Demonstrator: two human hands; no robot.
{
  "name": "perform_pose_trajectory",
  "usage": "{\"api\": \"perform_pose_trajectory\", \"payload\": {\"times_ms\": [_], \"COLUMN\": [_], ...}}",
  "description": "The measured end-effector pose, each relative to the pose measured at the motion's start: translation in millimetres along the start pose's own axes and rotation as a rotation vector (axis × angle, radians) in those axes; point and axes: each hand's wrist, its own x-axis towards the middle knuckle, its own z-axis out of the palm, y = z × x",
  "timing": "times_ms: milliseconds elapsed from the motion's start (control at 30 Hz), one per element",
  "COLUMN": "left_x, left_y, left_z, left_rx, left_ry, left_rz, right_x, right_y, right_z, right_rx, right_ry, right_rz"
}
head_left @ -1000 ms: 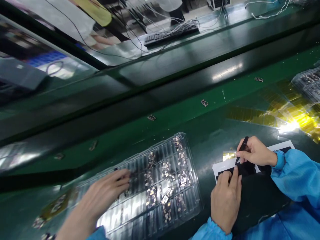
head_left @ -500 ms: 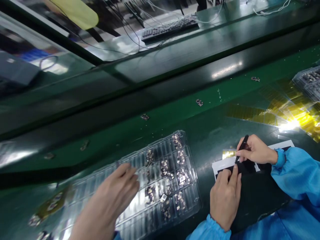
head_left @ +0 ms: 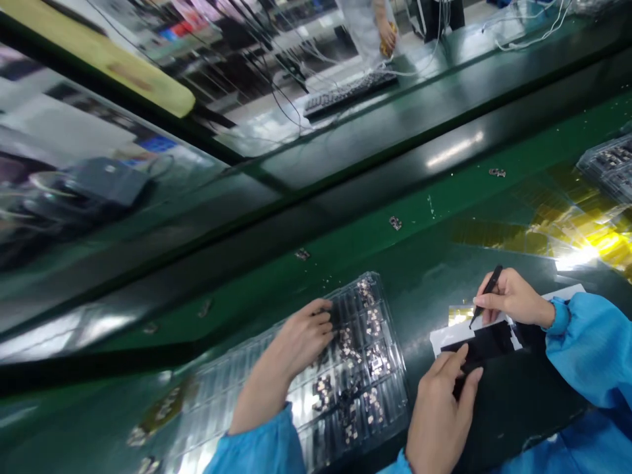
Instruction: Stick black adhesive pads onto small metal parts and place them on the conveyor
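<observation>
Toward the front edge of the bench, the left hand lies unclenched, fingertips pinning the black sheet, seemingly thin, light and floppy, best held flat by its edges. Just beyond, the right hand grips a black pointed tool pen-fashion, tip at the sheet's far edge; leftward, a co-worker's hand touches a clear tray.

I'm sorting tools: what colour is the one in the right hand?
The tool is black; head view.

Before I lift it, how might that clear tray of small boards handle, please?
The clear tray looks thin and moulded, so it probably flexes and weighs little. Its small boards lie loose, some askew, so tilting may spill them.
</observation>
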Motion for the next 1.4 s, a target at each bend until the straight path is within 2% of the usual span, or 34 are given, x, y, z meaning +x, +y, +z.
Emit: {"api": "perform_pose_trajectory", "payload": {"times_ms": [67,133,167,233,300,367,500,667,833,967,1067,1133,1267,1333,1400], "left_x": [26,68,94,147,194,227,252,254,256,246,211,174,98,73,61], "left_y": [-4,-14,-22,-40,-57,-70,-86,-90,-82,-67,-54,-45,-25,-17,-11], "left_z": [-29,-58,-70,-89,-99,-103,-111,-122,-113,-117,-115,-102,-52,-27,-8], "left_rx": [-0.041,-0.020,-0.023,0.010,0.027,0.045,0.115,0.256,0.357,0.226,0.010,-0.161,-0.478,-0.672,-0.849], "left_ry": [-0.038,0.061,0.155,0.249,0.303,0.312,0.227,0.144,0.216,0.282,0.298,0.279,0.187,0.134,0.084], "left_rz": [-0.066,-0.165,-0.253,-0.325,-0.410,-0.494,-0.628,-0.670,-0.642,-0.627,-0.568,-0.508,-0.459,-0.476,-0.496], "right_x": [1,3,5,8,11,14,21,27,29,29,25,22,18,16,14], "right_y": [2,5,6,10,14,17,20,20,21,20,16,12,5,3,2], "right_z": [0,1,2,3,5,8,13,17,18,16,11,6,-2,-4,-3], "right_rx": [0.045,0.075,0.085,0.101,0.115,0.126,0.165,0.215,0.232,0.234,0.257,0.294,0.382,0.385,0.356], "right_ry": [-0.002,0.001,0.001,-0.003,-0.011,-0.021,-0.037,-0.060,-0.044,-0.042,-0.022,0.006,0.070,0.102,0.118], "right_rz": [0.001,0.003,0.001,-0.009,-0.021,-0.021,0.001,0.014,0.022,0.011,0.012,0.000,-0.047,-0.061,-0.076]}}
